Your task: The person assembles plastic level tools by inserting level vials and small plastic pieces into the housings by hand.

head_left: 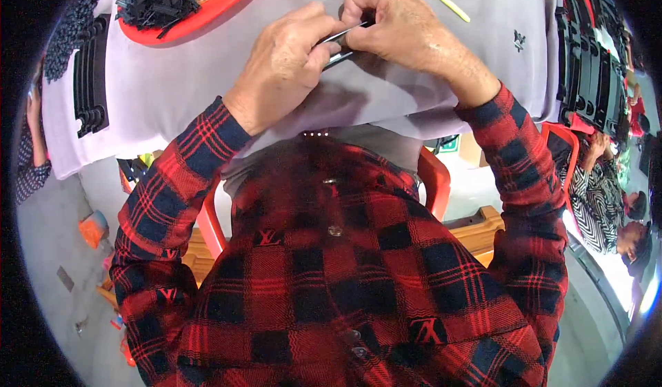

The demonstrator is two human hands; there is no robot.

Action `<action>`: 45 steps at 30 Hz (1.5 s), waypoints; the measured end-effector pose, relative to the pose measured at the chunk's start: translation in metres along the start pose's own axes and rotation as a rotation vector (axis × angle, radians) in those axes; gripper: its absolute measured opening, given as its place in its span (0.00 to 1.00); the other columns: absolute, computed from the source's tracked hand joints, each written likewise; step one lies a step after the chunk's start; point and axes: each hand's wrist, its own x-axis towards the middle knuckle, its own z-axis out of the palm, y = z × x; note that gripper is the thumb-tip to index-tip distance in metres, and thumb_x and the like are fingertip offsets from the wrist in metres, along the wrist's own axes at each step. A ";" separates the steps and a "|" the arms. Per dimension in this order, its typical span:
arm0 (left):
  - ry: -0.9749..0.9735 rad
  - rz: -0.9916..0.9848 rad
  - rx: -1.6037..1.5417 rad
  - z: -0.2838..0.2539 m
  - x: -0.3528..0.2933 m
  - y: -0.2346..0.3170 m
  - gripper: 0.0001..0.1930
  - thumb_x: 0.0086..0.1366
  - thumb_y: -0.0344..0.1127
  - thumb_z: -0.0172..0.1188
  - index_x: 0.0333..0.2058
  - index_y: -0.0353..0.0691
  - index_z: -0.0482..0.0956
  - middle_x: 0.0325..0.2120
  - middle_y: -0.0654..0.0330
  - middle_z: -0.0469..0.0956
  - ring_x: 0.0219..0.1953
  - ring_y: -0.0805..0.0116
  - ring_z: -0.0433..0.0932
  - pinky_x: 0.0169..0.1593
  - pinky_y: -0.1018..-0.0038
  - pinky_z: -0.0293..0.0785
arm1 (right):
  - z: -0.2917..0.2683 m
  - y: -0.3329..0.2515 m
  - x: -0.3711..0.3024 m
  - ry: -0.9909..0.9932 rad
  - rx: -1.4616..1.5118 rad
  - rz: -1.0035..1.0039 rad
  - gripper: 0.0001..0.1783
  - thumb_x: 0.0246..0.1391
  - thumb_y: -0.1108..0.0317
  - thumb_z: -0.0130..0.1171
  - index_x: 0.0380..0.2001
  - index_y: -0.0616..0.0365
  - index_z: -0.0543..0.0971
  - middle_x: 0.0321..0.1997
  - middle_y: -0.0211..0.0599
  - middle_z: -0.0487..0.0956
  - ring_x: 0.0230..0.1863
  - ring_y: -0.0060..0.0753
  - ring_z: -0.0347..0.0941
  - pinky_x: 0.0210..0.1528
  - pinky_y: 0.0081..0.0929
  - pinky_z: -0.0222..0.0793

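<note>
Over a grey table, my left hand and my right hand meet around a small dark part with a thin shiny metal strip. The left fingers pinch its near end. My right thumb and fingers close over its far end, hiding most of it. Both forearms wear red and black plaid sleeves.
A red tray of several small black parts sits at the far left. A yellow-handled tool lies beyond my right hand. Rows of black parts line the left and right table edges. A person in a striped top sits at the right.
</note>
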 end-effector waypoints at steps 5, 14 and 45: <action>-0.052 -0.051 -0.044 -0.003 -0.001 -0.003 0.13 0.61 0.25 0.59 0.45 0.32 0.80 0.29 0.53 0.68 0.32 0.56 0.72 0.40 0.67 0.70 | -0.003 0.007 0.000 -0.069 0.170 -0.004 0.05 0.49 0.70 0.62 0.26 0.58 0.76 0.21 0.19 0.71 0.25 0.13 0.64 0.26 0.21 0.60; 0.000 -0.083 -0.089 0.001 -0.003 -0.003 0.11 0.61 0.25 0.59 0.42 0.31 0.81 0.27 0.53 0.68 0.30 0.57 0.71 0.38 0.67 0.69 | -0.003 -0.003 -0.002 -0.058 0.176 0.041 0.05 0.50 0.71 0.62 0.25 0.58 0.75 0.22 0.17 0.70 0.26 0.12 0.63 0.27 0.19 0.59; 0.108 -0.083 0.000 0.009 -0.001 0.003 0.12 0.51 0.21 0.59 0.36 0.38 0.83 0.27 0.53 0.72 0.35 0.48 0.75 0.38 0.57 0.73 | 0.006 -0.019 0.000 0.110 -0.097 0.107 0.10 0.38 0.60 0.67 0.19 0.53 0.78 0.22 0.44 0.80 0.29 0.54 0.78 0.33 0.47 0.73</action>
